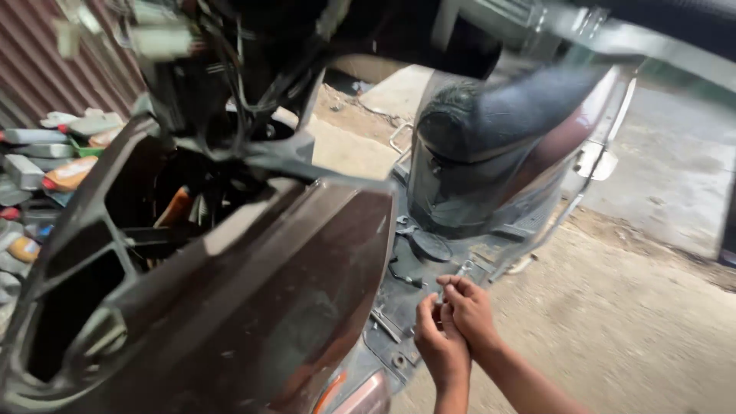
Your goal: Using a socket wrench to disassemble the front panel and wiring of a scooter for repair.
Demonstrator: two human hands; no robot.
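A dark brown scooter fills the view, its front body panel [268, 299] close to me and its black seat [498, 107] behind. Both my hands meet low over the grey footboard [414, 268]. My left hand [438, 341] and my right hand [469, 307] pinch together around a small metal tool or part [452, 280] that sticks up from my fingertips. Which hand carries its weight I cannot tell. Loose wires [230, 84] hang from the stripped handlebar area above.
Several plastic bottles and cans [54, 165] are piled at the left against a corrugated metal wall [46, 61]. Dusty ground [629, 322] lies to the right of the scooter. A chrome footrest bracket [598, 161] juts from the scooter's side.
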